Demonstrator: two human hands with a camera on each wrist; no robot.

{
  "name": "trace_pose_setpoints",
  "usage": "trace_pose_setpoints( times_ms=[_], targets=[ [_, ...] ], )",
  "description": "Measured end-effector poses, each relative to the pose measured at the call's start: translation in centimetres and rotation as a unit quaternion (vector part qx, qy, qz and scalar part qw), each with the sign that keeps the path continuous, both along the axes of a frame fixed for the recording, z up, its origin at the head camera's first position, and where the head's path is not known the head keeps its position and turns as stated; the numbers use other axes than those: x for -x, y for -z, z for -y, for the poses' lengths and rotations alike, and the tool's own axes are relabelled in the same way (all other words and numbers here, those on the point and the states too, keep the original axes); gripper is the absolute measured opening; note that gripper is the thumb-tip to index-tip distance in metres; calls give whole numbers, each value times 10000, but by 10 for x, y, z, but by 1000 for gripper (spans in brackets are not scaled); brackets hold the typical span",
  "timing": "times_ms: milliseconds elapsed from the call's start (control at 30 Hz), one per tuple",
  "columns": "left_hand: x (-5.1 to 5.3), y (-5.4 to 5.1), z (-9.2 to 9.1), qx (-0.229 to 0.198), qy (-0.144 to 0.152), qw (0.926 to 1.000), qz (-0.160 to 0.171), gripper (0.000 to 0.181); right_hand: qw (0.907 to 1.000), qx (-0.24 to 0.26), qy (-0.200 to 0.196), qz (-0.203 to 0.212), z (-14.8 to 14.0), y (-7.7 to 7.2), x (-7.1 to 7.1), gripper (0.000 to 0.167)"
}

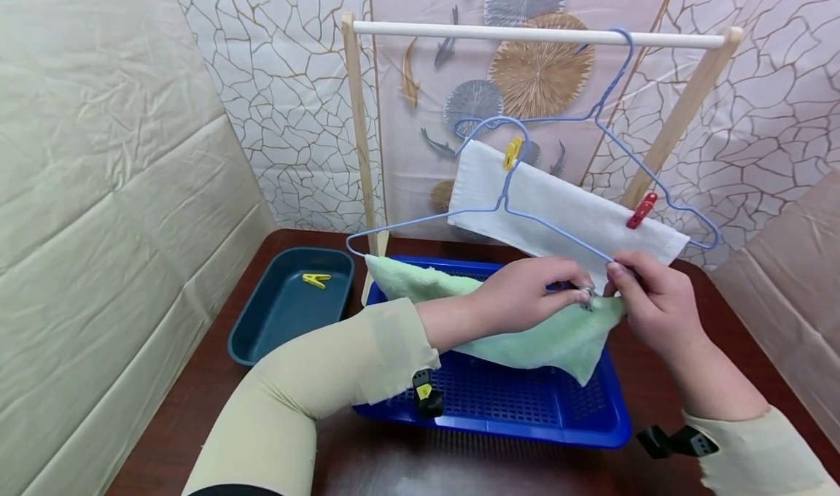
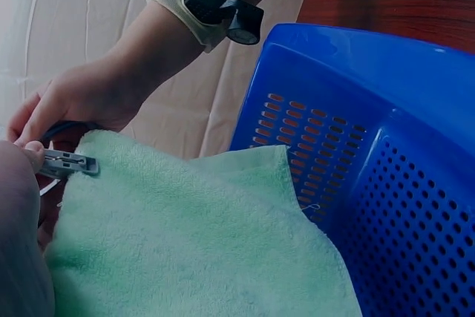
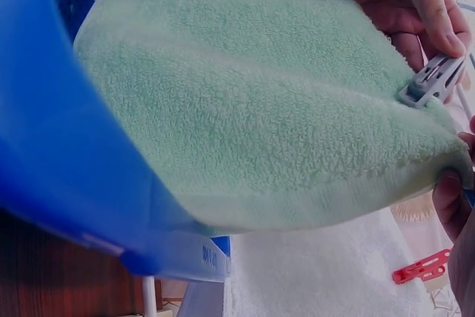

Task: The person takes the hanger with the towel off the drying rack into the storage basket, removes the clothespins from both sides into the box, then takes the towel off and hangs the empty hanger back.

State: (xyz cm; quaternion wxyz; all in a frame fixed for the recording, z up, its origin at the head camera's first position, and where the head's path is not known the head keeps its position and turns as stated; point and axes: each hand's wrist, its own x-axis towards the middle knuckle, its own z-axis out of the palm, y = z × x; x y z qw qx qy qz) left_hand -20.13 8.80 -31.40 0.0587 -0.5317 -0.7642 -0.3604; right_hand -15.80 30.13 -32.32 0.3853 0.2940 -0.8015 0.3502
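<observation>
My left hand (image 1: 525,295) pinches a grey clothespin (image 3: 432,81) at the upper edge of a light green towel (image 1: 525,343). In the left wrist view that clothespin sits on the towel's edge. With thumb and fingers, my right hand (image 1: 656,303) holds the towel's right corner together with the lower right part of a blue wire hanger (image 1: 446,215). The towel hangs along the hanger's lower side, above a blue perforated basket (image 1: 499,427). How the towel is attached at the hanger's left end is too small to tell.
Behind, a second blue hanger (image 1: 613,84) hangs from a rack's white rod (image 1: 525,33). A white towel (image 1: 564,197) is on it with a yellow clothespin (image 1: 512,153) and a red clothespin (image 1: 642,211). A teal tray (image 1: 262,328) at left holds a yellow clothespin (image 1: 316,280).
</observation>
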Motion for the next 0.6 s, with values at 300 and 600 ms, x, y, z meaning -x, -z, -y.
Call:
trace_pose_setpoints(
  times_ms=[300, 600],
  targets=[
    [-2, -2, 2, -366, -12, 9991, 230, 12, 9999, -20, 88, 57, -2, 1, -1, 6],
    [-1, -4, 10, -190, -352, 9992, 28, 27, 9996, -93, 207, 193, -1, -1, -3, 9]
  ],
)
